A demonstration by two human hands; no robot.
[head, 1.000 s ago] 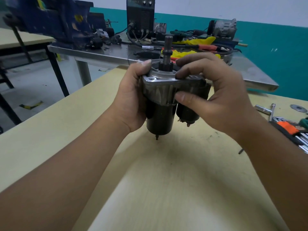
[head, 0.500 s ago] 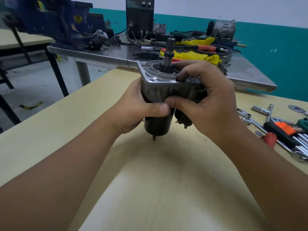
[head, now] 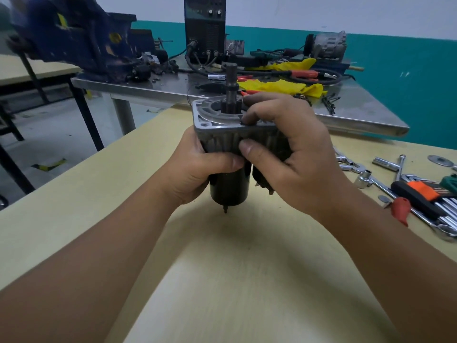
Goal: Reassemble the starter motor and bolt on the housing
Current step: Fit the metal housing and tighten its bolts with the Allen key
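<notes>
A black motor body (head: 228,186) under a silver-grey ribbed housing (head: 217,137) is seen; pale yellow table (head: 74,194), teal wall (head: 408,82)

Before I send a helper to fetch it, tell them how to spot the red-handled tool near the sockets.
Start at the pale yellow wooden table and go to its right edge, where chrome sockets and wrenches lie scattered. Nearest the person's right forearm lies the short tool with a pointed red plastic handle, beside the black-and-orange holder of hex keys. It is the only all-red piece among them.

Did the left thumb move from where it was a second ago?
Yes. The left hand slid its thumb down from the silver housing rim onto the starter motor body, under the housing.
</notes>
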